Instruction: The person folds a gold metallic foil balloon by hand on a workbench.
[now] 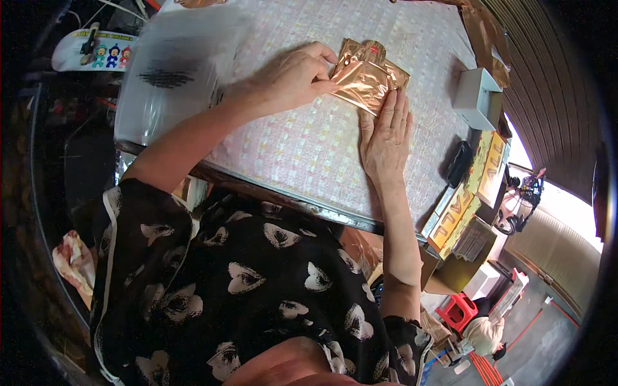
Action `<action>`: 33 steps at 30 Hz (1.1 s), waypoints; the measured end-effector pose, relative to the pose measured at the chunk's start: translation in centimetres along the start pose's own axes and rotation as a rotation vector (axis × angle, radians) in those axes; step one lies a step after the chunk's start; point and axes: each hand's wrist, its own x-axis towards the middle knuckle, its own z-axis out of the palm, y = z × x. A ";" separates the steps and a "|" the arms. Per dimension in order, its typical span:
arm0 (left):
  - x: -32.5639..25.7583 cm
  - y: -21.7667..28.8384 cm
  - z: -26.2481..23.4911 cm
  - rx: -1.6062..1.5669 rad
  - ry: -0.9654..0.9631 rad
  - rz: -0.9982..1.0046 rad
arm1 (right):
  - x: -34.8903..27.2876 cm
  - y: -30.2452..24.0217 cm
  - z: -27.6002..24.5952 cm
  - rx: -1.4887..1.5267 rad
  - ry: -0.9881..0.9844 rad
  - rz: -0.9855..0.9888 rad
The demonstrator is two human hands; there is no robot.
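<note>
A shiny copper-coloured foil sheet [362, 82] lies on the patterned table covering, creased and folded, with a rounded tab bearing a small red mark at its far edge. My left hand [297, 76] is at the foil's left side, fingers curled and thumb at its near left corner; it appears to pinch the edge there. My right hand [386, 138] lies flat with fingers stretched out, its fingertips on the foil's near right edge. Whether anything is inside the foil cannot be seen.
A clear plastic sheet or bag [177, 83] covers the table's left side. An open white box [477, 98] and a black case [459, 163] sit at the right, by yellow printed cartons [456, 220]. Beyond are a red stool [458, 310] and another person [484, 336].
</note>
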 end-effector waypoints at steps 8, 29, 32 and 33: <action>0.6 3.5 0.4 0.358 0.153 0.032 | -0.1 0.3 0.3 -0.005 0.032 -0.013; 2.6 2.4 5.2 0.734 -0.078 0.061 | 4.1 1.4 1.3 0.024 0.056 0.049; 2.5 2.2 5.4 0.663 -0.060 0.067 | 4.3 2.0 2.2 -0.025 0.069 0.062; 2.5 2.0 5.4 0.648 -0.053 0.064 | 4.3 2.0 2.3 -0.035 0.085 0.088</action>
